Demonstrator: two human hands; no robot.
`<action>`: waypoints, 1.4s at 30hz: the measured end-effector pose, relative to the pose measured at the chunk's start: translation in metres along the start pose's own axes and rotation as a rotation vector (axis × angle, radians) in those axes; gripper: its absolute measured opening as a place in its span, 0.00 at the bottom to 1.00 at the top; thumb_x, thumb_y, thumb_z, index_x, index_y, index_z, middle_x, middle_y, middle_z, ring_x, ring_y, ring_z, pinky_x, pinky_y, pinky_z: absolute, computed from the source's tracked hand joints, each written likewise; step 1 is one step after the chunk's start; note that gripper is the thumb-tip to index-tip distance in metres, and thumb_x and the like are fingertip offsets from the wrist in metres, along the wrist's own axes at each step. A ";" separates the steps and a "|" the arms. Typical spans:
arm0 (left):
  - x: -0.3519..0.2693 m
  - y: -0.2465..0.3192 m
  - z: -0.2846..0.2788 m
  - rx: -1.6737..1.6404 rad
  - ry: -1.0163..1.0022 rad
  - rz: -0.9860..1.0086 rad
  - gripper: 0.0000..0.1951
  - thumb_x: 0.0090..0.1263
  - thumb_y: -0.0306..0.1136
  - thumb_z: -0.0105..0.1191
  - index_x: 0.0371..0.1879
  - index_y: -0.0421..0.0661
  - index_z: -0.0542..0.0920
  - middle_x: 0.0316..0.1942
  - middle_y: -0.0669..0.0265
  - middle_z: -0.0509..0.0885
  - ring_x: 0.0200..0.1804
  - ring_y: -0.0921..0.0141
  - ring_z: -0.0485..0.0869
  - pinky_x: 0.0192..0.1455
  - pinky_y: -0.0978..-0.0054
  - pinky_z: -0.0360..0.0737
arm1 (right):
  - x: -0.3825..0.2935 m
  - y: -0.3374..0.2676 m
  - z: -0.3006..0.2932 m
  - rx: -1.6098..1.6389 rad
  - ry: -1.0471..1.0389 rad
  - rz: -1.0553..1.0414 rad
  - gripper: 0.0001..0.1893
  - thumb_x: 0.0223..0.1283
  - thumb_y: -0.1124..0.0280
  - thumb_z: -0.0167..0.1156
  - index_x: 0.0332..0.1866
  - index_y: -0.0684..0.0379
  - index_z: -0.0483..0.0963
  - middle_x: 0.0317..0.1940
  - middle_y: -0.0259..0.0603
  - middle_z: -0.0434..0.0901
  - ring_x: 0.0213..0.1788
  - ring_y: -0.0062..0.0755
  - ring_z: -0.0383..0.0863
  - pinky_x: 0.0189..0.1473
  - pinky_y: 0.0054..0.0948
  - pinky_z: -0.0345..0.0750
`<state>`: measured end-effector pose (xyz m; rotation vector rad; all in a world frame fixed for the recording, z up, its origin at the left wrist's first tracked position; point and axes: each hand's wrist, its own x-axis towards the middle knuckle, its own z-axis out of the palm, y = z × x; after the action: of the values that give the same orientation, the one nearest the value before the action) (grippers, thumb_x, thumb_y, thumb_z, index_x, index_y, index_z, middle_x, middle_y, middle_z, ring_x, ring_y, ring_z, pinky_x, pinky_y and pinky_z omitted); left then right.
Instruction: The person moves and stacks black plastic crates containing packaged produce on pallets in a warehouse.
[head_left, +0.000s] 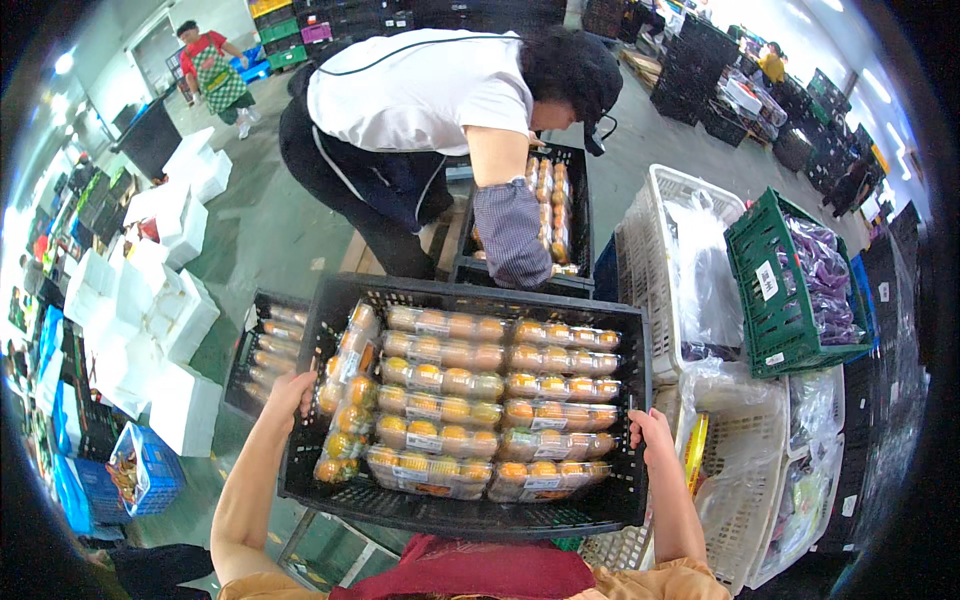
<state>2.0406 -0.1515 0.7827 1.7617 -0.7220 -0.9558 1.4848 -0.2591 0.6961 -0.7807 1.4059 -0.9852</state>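
A black plastic crate is in front of me, gripped at both short ends. My left hand holds its left end wall, fingers hooked through the handle opening. On the right end wall, my right hand grips the other handle. Inside lie clear plastic packs of round orange and yellow fruit, in rows, bearing labels. More packs stand on edge along the crate's left side. Beyond it, a co-worker in a white shirt bends over another black crate of similar packs, a checked sleeve reaching over it.
Another crate with packs sits low at the left. White foam boxes are piled farther left. At the right stand white basket crates and a green crate of bagged purple produce. A person in a checked apron is at the upper left.
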 end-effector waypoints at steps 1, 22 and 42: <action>0.006 0.001 0.001 0.018 0.013 -0.040 0.13 0.57 0.37 0.51 0.14 0.46 0.68 0.09 0.71 0.66 0.11 0.77 0.64 0.11 0.79 0.59 | 0.004 0.010 0.005 0.001 0.003 0.004 0.09 0.45 0.70 0.57 0.21 0.58 0.63 0.11 0.31 0.64 0.10 0.21 0.62 0.12 0.24 0.61; 0.204 -0.071 -0.026 -0.026 0.023 -0.111 0.14 0.57 0.37 0.49 0.13 0.49 0.64 0.06 0.73 0.61 0.06 0.77 0.58 0.08 0.80 0.54 | 0.134 0.029 0.125 0.073 -0.003 0.019 0.07 0.45 0.67 0.54 0.22 0.57 0.66 0.10 0.28 0.61 0.08 0.20 0.57 0.09 0.22 0.54; 0.140 -0.122 -0.090 0.146 0.209 0.127 0.16 0.62 0.42 0.43 0.23 0.39 0.73 0.20 0.66 0.73 0.23 0.72 0.69 0.23 0.70 0.66 | -0.144 0.123 0.054 -0.582 0.225 -0.577 0.14 0.48 0.69 0.48 0.39 0.63 0.72 0.36 0.53 0.75 0.41 0.48 0.73 0.43 0.36 0.70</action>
<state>2.1964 -0.1794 0.6491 1.8849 -0.7733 -0.6361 1.5622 -0.0846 0.6491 -1.6119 1.7352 -1.1287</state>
